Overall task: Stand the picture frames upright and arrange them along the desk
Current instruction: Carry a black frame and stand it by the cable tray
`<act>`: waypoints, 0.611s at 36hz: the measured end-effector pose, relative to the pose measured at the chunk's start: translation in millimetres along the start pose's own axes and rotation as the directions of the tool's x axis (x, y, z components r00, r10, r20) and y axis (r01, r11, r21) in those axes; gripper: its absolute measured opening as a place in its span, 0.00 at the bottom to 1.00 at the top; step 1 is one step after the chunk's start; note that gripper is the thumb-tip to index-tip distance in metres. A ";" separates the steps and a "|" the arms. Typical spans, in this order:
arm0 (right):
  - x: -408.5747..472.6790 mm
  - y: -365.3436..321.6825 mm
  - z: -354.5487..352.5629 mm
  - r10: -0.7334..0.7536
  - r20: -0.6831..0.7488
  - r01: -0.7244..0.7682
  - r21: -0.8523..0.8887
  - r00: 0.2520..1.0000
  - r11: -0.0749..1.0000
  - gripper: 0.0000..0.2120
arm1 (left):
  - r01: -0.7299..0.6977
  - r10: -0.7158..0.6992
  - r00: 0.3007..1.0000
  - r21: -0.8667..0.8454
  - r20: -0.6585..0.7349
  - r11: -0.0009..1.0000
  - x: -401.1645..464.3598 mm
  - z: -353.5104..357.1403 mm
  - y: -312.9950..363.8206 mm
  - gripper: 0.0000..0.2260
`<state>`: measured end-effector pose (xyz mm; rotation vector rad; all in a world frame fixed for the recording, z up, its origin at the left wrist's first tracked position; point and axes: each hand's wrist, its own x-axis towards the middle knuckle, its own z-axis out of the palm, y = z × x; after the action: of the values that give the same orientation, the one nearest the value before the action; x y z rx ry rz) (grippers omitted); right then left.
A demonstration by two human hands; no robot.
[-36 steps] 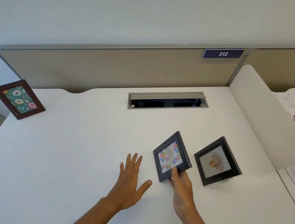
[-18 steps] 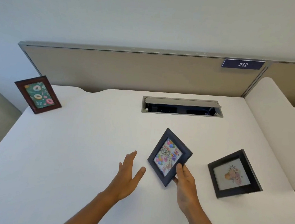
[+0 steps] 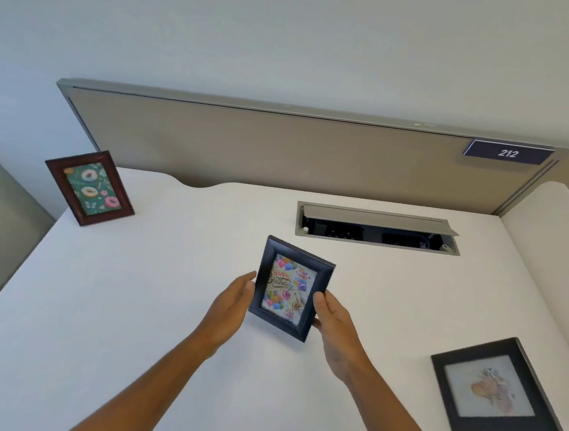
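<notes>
A black frame with a birthday picture (image 3: 289,288) is held above the middle of the white desk (image 3: 130,305), nearly upright and turned toward me. My left hand (image 3: 232,308) grips its left edge and my right hand (image 3: 335,326) grips its right edge. A brown wooden frame with a donut picture (image 3: 90,187) stands upright at the desk's far left corner. Another black frame with a pale flower picture (image 3: 493,386) lies tilted on the desk at the near right.
A grey cable tray with its lid raised (image 3: 378,227) is set into the desk at the back. A beige partition (image 3: 282,149) with a "212" sign (image 3: 508,153) runs behind. A white side divider (image 3: 557,232) bounds the right.
My right hand lifted the birthday frame off the desk and carried it leftward. My left hand came off the desk and took hold of its left edge. The view shifted left.
</notes>
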<state>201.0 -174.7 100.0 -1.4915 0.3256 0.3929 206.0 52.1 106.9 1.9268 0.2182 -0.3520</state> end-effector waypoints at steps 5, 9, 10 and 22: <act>39.9 -30.7 21.3 -0.002 0.037 0.004 -0.062 0.999 0.998 0.12 | -0.045 0.044 0.998 -0.029 -0.042 0.999 37.6 -21.9 8.3 0.22; 75.6 -54.2 30.7 -0.023 0.064 0.029 -0.085 0.998 0.996 0.13 | -0.038 0.038 0.993 -0.001 -0.113 0.999 72.0 -39.0 16.6 0.20; 84.4 -60.0 32.4 -0.027 0.071 0.034 -0.097 0.997 0.995 0.13 | -0.034 0.035 0.991 0.011 -0.133 0.999 81.4 -42.7 18.5 0.19; 189.5 -114.7 47.9 -0.011 0.159 0.047 -0.227 0.987 0.973 0.11 | 0.005 0.015 0.961 0.071 -0.276 0.997 189.7 -68.6 28.4 0.15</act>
<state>420.1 -121.2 121.2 -1.6782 0.1355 0.5356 402.7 102.4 90.0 2.0435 0.3885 -0.0859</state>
